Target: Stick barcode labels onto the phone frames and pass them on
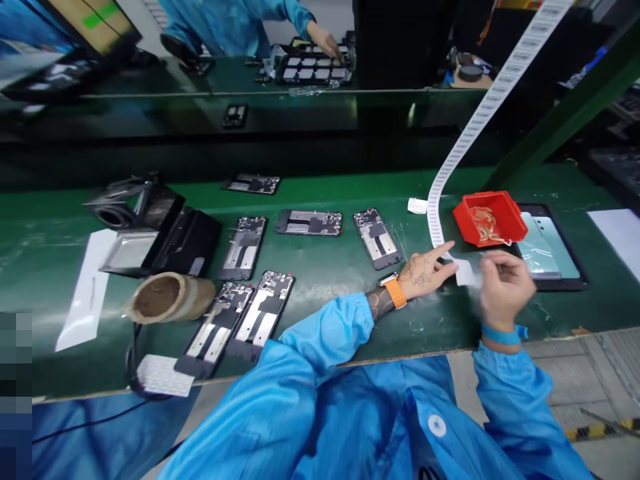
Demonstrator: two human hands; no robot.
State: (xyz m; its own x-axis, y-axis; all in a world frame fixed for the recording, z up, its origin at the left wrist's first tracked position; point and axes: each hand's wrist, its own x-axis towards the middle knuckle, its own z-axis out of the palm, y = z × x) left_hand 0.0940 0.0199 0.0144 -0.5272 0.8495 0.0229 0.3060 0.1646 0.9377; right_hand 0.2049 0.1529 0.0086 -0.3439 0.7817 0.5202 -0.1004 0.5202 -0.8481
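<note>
Left hand (pixel 423 272) spread at long white paper label strip (pixel 467 135), right hand (pixel 505 290) curled, blurred, can't tell if holding, centre-right.

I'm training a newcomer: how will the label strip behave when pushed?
The label strip is probably floppy, since it curves near the left hand; likely light, looking thin; and may swing where it rises off the table.

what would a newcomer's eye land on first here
Probably the long white strip of labels, slanting down from the upper right to the left hand. Next, the bright red bin just beyond the right hand. Then the phones with bare insides, spread over the green table left of the bin.
</note>
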